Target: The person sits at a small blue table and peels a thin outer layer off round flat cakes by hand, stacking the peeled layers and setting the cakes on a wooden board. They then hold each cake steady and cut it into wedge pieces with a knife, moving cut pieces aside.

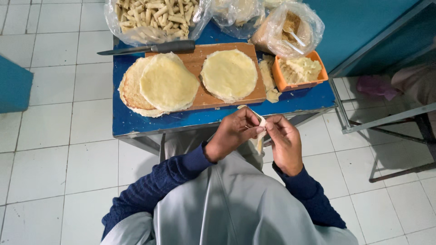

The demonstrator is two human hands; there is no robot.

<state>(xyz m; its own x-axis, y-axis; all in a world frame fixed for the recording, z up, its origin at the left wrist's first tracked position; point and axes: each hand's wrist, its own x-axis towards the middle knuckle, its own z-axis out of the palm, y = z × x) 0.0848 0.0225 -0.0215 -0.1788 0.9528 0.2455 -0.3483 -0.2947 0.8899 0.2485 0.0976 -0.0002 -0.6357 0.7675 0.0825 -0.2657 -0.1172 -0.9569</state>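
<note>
Rolling step, apparently: left hand [234,134] and right hand [284,143], each grip pinching a small pale folded dough wrapper [260,129] held just below the blue-topped desk [136,120], where sealing likely calls for firmer fingertip pressure along its edge.

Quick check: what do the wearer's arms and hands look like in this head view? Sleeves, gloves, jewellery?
Both arms are covered to the wrist by dark navy knitted sleeves with a textured weave and snug ribbed cuffs. The left hand and right hand are bare: no gloves, and no rings, watch or bracelets are visible. A pale grey smooth garment drapes over the chest between the arms.
</note>
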